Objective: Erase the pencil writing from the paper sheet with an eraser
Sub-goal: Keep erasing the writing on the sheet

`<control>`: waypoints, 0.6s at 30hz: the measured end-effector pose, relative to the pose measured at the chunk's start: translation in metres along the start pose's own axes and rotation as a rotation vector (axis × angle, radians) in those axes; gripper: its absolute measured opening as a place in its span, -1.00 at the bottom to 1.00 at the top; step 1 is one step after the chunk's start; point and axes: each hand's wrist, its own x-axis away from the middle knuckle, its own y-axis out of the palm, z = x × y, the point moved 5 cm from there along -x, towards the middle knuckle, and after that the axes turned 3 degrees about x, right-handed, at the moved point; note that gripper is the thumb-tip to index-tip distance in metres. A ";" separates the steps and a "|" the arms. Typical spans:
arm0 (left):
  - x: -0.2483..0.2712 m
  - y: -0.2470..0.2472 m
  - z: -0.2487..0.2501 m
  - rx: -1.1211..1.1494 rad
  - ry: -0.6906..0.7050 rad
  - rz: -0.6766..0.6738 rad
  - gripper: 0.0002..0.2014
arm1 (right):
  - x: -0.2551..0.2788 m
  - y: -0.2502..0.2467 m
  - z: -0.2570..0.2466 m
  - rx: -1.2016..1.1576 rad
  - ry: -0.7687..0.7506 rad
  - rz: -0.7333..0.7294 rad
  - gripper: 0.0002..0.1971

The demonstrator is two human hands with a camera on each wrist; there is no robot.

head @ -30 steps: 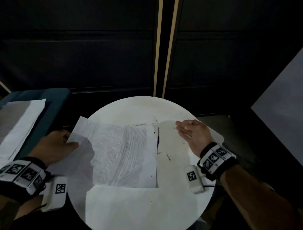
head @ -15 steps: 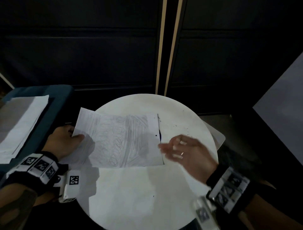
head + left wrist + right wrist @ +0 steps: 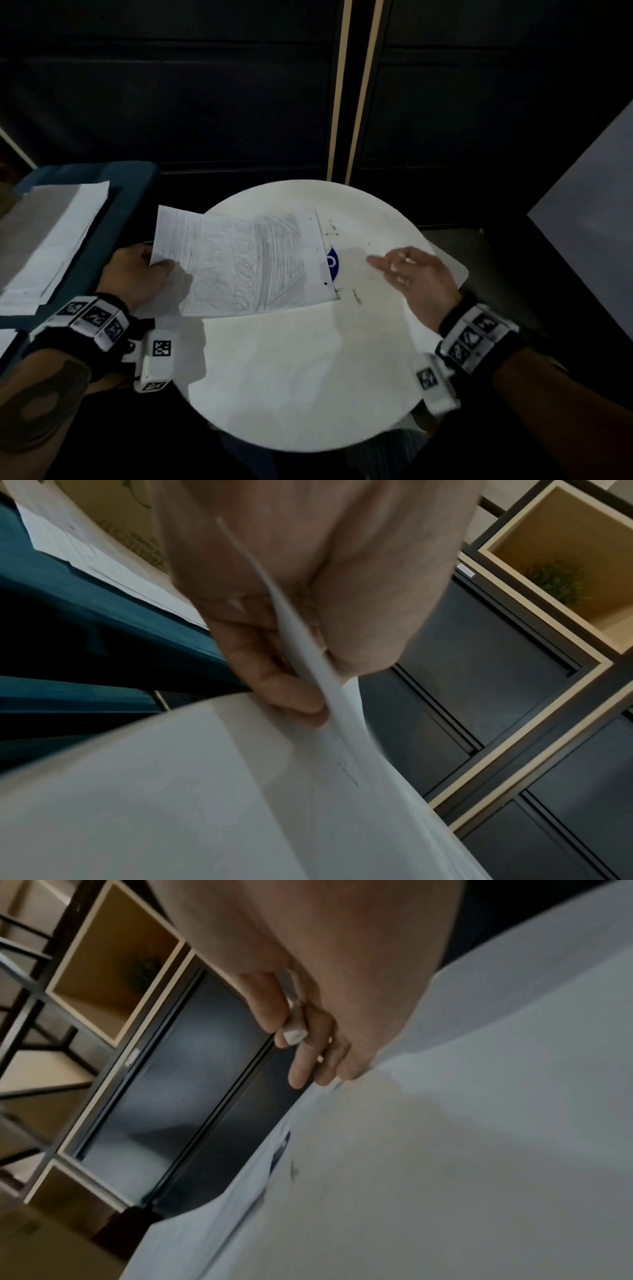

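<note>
Positioning comes first: left hand (image 3: 137,270) pinches the scribbled paper sheet (image 3: 239,263) flat on the tabletop (image 3: 308,377); right hand (image 3: 414,274) hovers beside it, eraser (image 3: 294,1031) gripped between fingers, next needing rubbing contact

No word or number can be read anywhere. The sheet (image 3: 239,263) carries only grey pencil loops and shading, no legible letters. A blue sticker (image 3: 331,263) on the tabletop (image 3: 308,377), half under the sheet's right edge, shows a white ring. The wristbands (image 3: 92,318) and camera housings bear black-and-white square marker codes. Print on the cardboard (image 3: 137,534) in the left wrist view is too blurred to read.
</note>
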 end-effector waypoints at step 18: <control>0.001 -0.010 0.002 -0.061 0.000 -0.026 -0.92 | -0.040 -0.012 -0.001 0.000 0.025 -0.015 -0.75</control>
